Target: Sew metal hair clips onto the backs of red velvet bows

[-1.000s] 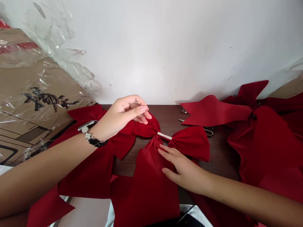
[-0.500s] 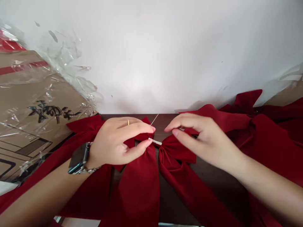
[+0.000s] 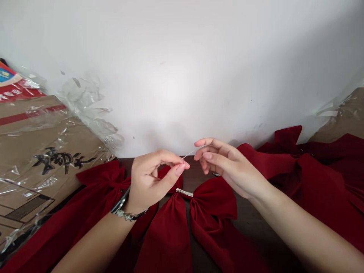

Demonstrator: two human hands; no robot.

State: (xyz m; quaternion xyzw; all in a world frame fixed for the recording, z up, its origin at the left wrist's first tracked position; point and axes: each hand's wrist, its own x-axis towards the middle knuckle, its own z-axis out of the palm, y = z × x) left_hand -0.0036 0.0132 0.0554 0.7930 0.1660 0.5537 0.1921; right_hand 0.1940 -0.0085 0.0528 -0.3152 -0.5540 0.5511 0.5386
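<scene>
The thumb and fingertips of my left hand [image 3: 159, 176] are pinched on a thin, pale, straight strand; whether it is thread or a needle I cannot tell. Its far end reaches toward my right hand [image 3: 223, 157], whose fingers are curved and apart, seemingly holding nothing. Below the hands lies a dark red fabric bow [image 3: 214, 197] with long tails. Across its middle sits a flat metal hair clip [image 3: 184, 192], touched by neither hand. A small metal piece [image 3: 216, 174] shows on the table under my right hand, mostly hidden.
Another red bow [image 3: 104, 178] lies to the left, and more red fabric [image 3: 327, 182] is heaped on the right. A plastic-wrapped cardboard box [image 3: 42, 132] stands at the left. Behind the dark table [image 3: 196, 176] rises a white wall [image 3: 176, 76].
My left hand has lifted off the hair clip, keeping the strand pinched. My right hand's fingers have spread and come nearer the strand's end. The view has tilted up slightly.
</scene>
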